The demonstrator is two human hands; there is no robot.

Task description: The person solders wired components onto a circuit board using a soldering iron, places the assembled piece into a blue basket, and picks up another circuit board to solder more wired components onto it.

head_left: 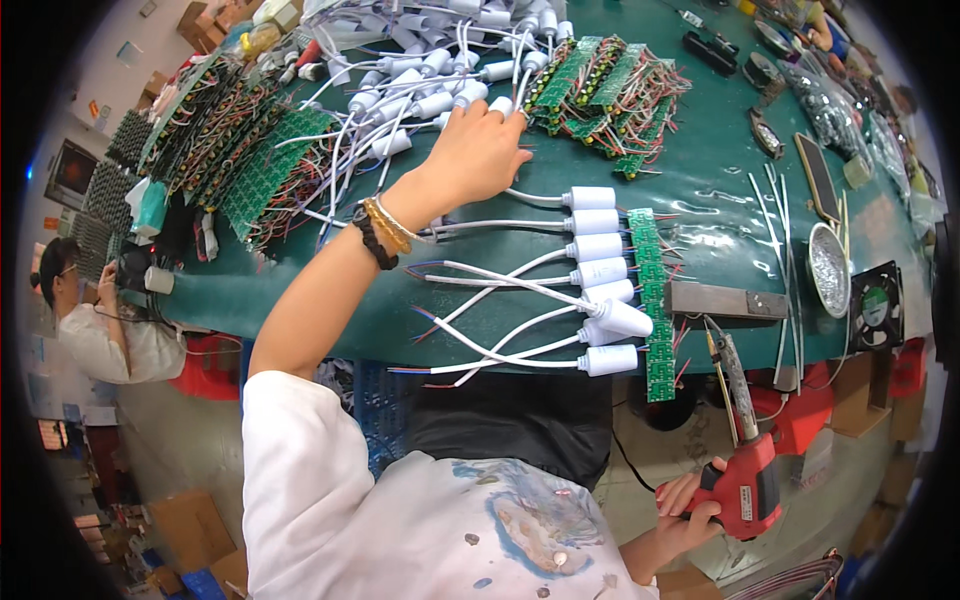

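My left hand (480,150) reaches to the far side of the table, fingers bent down onto a white plastic cylinder with a cable (502,105) at the edge of a large pile. The fingertips are partly hidden. In my right hand (690,515), low at the right, is a red soldering gun (745,490), its long metal tip pointing up towards the table edge. Between the hands lies a column of several white cabled cylinders (597,247), one resting askew over others. Along their right ends runs a green circuit board strip (652,300) with red and black wires.
A grey metal bar (725,301) sits beside the strip. Farther right are thin white rods (783,270), a round dish (828,268) and a black fan (877,305). Wired green boards are stacked at far left (215,130) and far middle (605,95). Another person (110,335) sits left.
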